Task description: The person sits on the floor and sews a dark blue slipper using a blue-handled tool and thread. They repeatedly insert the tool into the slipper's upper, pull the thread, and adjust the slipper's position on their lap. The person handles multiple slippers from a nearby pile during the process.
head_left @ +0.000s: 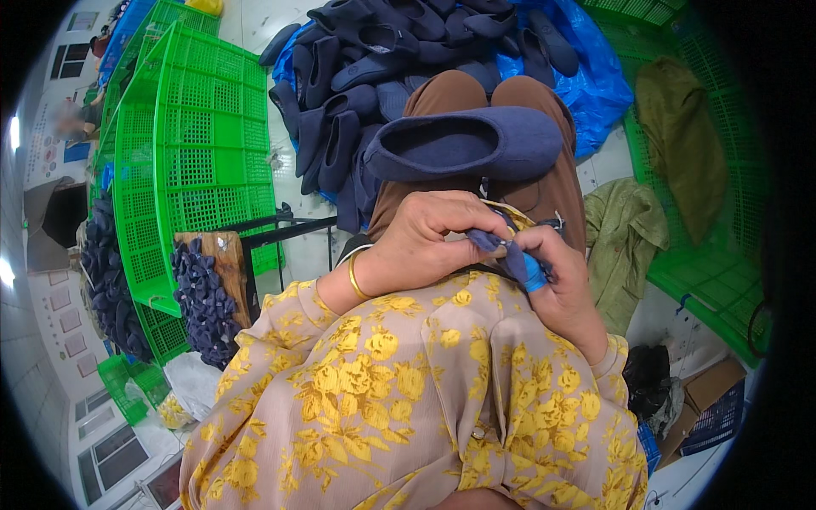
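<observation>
A navy slip-on shoe (527,144) lies across my knees, its opening facing up. Just below it, my left hand (408,242), with a gold bangle at the wrist, pinches one side of a small navy fabric bow (513,262). My right hand (565,285) has its thumb and fingers closed on the bow's other side, with a blue wrap around one finger. Both sets of fingertips nearly meet at the bow's middle, where a small pale spot shows. Whether a needle or thread is between them, I cannot tell.
Many navy shoes (340,81) are heaped on blue plastic sheeting (599,85) beyond my knees. Navy bows (202,293) cover a wooden stool (228,255) at my left. Green plastic crates (212,127) stand left and right, with olive cloth (625,229) beside my right leg.
</observation>
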{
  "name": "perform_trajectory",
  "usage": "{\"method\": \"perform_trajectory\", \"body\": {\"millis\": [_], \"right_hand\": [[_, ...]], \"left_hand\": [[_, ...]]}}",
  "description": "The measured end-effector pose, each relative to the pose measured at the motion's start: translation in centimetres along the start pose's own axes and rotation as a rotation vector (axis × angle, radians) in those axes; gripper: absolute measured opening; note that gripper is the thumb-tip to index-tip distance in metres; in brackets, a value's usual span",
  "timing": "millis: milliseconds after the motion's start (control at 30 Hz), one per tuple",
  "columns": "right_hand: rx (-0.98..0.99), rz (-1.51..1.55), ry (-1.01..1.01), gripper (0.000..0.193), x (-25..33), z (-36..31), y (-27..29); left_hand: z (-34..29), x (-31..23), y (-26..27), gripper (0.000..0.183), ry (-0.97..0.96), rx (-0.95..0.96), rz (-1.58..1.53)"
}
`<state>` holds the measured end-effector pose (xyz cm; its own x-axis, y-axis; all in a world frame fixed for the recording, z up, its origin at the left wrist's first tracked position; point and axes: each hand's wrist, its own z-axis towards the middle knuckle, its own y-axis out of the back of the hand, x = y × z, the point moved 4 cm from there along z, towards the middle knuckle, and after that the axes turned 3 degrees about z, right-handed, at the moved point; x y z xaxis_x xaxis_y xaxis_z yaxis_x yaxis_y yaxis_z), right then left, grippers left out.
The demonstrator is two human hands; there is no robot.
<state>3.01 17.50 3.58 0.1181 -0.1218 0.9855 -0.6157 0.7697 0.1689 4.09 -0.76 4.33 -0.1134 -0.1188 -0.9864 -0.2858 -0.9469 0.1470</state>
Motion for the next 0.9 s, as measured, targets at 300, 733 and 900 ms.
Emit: {"method": "perform_trajectory", "body": {"millis": [300,733,900], "right_hand": [[-0.016,0.295,-0.087,0.025,-1.5,-0.4,-1.0],[0.058,0.31,-0.028,0.032,-1.4,-0.8,-0.5],[-0.058,0.532,-0.11,0.03,-1.4,-0.9,-0.9]], "left_hand": [[-0.1,-0.1,-0.5,0.016,-0.011,0.025,0.001],[-0.6,0.0,-0.6,0.018,0.074,0.02,-0.052],[-0.5,0.3,-0.8,0.018,0.104,0.011,0.001]]}}
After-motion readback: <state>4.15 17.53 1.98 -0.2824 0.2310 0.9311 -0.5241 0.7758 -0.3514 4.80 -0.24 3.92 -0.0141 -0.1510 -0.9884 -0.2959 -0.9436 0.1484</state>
